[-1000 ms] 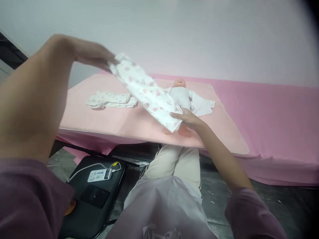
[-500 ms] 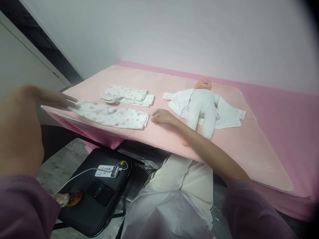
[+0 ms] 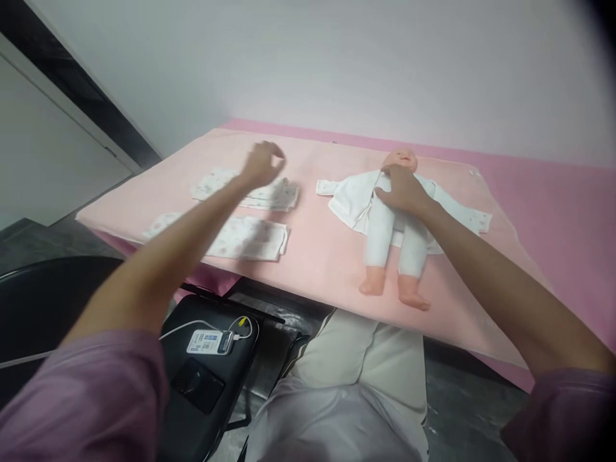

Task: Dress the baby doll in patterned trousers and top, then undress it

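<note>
Doll (image 3: 381,240) lies on its back on the pale pink mat (image 3: 320,269), bare feet toward the person, with a white jacket (image 3: 353,202) spread out under it, sleeves to both sides. The right hand (image 3: 403,189) is over the doll's chest, just below the head, thumb spread away from the fingers; whether the fingertips pinch any cloth, I cannot tell. The left hand (image 3: 264,163) is near the farther folded garment (image 3: 276,194), fingers bent and parted from the thumb, nothing seen between them. A nearer folded garment (image 3: 248,240) lies by the mat's front edge, partly behind the left forearm. Below, a black chair (image 3: 180,436) holds a phone (image 3: 198,385).
</note>
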The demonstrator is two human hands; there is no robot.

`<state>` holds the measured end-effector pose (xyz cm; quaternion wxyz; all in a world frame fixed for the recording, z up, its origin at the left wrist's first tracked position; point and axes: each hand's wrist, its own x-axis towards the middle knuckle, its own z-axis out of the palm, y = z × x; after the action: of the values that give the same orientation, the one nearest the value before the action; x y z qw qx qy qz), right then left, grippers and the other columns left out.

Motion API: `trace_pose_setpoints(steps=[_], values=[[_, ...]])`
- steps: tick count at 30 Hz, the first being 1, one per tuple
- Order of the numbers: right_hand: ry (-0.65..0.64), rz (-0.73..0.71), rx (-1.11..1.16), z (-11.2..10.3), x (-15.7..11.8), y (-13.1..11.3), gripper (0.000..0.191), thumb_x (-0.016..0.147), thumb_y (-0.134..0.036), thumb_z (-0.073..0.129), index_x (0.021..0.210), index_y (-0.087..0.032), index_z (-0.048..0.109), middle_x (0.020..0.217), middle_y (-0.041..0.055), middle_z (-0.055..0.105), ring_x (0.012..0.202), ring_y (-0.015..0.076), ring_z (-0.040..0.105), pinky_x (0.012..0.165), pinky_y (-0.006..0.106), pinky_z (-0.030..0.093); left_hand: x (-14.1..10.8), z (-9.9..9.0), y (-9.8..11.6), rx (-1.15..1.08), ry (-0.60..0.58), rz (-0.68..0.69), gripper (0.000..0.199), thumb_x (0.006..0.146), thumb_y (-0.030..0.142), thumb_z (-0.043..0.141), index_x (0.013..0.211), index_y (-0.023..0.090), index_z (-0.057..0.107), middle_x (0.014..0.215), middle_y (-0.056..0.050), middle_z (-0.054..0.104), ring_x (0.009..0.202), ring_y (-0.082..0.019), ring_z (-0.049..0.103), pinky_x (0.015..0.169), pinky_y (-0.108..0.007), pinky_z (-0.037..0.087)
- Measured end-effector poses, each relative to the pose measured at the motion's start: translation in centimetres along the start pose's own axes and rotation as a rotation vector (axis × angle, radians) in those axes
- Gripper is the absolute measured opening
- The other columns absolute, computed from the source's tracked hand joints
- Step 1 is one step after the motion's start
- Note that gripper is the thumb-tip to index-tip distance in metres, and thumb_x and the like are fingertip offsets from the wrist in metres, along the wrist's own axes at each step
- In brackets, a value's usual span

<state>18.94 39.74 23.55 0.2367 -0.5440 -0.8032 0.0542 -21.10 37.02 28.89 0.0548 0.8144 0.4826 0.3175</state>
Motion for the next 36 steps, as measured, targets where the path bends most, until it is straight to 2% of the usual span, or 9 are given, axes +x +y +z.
trace_pose_setpoints(steps=[3,5,7,10,14,17,22,30,36], values=[[-0.121,0.004,-0.032,0.2,2.2,1.4,0.057,0.092,-0.032,0.067,0.146,-0.013,0.071,0.157,0.0242,0.068,0.149,0.0439,0.061,0.129,0.06,0.049,4.3,10.0,3.4,0.036,-0.095,-0.136,0.059,0.107,0.072,0.057,0.131,0.019,0.07,0.15,-0.018,0.07,0.14,-0.033,0.057,0.124,-0.053,0.043],[-0.158,0.014,-0.035,0.0,3.6,1.8,0.052,0.093,-0.031,0.068,0.142,-0.015,0.075,0.156,0.0217,0.071,0.146,0.0429,0.064,0.127,0.058,0.051,6.0,15.6,6.2,0.05,-0.167,-0.141,0.056,0.109,0.063,0.059,0.144,0.02,0.066,0.16,-0.02,0.065,0.15,-0.041,0.054,0.126,-0.058,0.041],[-0.184,0.023,-0.033,-0.2,4.7,2.1,0.048,0.094,-0.032,0.068,0.139,-0.017,0.078,0.154,0.0191,0.073,0.143,0.0418,0.067,0.125,0.057,0.052,6.8,19.8,8.4,0.07,-0.173,-0.189,0.054,0.113,0.057,0.053,0.151,0.02,0.062,0.16,-0.022,0.065,0.15,-0.044,0.054,0.125,-0.061,0.039],[-0.25,0.046,-0.043,-0.5,5.8,2.2,0.053,0.096,-0.037,0.07,0.146,-0.019,0.077,0.157,0.0178,0.073,0.144,0.0422,0.068,0.124,0.056,0.053,6.9,22.9,9.6,0.117,-0.064,-0.239,0.049,0.118,0.052,0.042,0.149,0.02,0.063,0.155,-0.023,0.068,0.146,-0.044,0.056,0.124,-0.061,0.036],[-0.375,0.067,-0.094,-0.3,6.9,1.2,0.08,0.085,-0.042,0.086,0.159,-0.018,0.068,0.153,0.0221,0.074,0.137,0.0461,0.071,0.115,0.055,0.057,6.6,23.4,8.7,0.152,-0.019,-0.227,0.044,0.121,0.041,0.03,0.136,0.021,0.067,0.142,-0.022,0.073,0.137,-0.041,0.061,0.117,-0.059,0.037],[-0.419,0.105,-0.168,0.5,7.5,-0.2,0.081,0.076,-0.036,0.092,0.152,-0.016,0.072,0.133,0.0226,0.081,0.124,0.0461,0.076,0.108,0.054,0.058,6.7,23.2,8.3,0.179,-0.028,-0.24,0.044,0.122,0.035,0.026,0.127,0.02,0.067,0.133,-0.021,0.076,0.131,-0.04,0.065,0.114,-0.056,0.039],[-0.158,0.063,-0.204,2.4,6.6,-0.3,0.053,0.076,-0.033,0.086,0.123,-0.01,0.078,0.117,0.0222,0.081,0.117,0.0439,0.074,0.11,0.053,0.054,6.6,23.1,8.3,0.181,0.027,-0.295,0.039,0.122,0.03,0.028,0.123,0.02,0.066,0.117,-0.018,0.078,0.122,-0.038,0.07,0.111,-0.049,0.042],[0.288,0.205,0.304,-0.1,3.7,7.4,0.035,0.075,-0.033,0.078,0.106,-0.022,0.067,0.117,0.0093,0.075,0.113,0.033,0.066,0.107,0.047,0.055,6.6,23.0,6.8,-0.111,0.117,-0.485,0.047,0.124,0.043,0.027,0.106,0.025,0.067,0.102,-0.013,0.077,0.104,-0.035,0.074,0.094,-0.044,0.052],[0.32,0.261,0.507,-1.6,2.9,9.3,0.029,0.076,-0.034,0.073,0.102,-0.024,0.065,0.114,0.0025,0.073,0.111,0.0273,0.065,0.105,0.043,0.055,6.6,23.0,7.0,-0.138,0.102,-0.421,0.041,0.121,0.042,0.04,0.106,0.025,0.074,0.106,-0.012,0.081,0.12,-0.037,0.072,0.111,-0.051,0.052]])
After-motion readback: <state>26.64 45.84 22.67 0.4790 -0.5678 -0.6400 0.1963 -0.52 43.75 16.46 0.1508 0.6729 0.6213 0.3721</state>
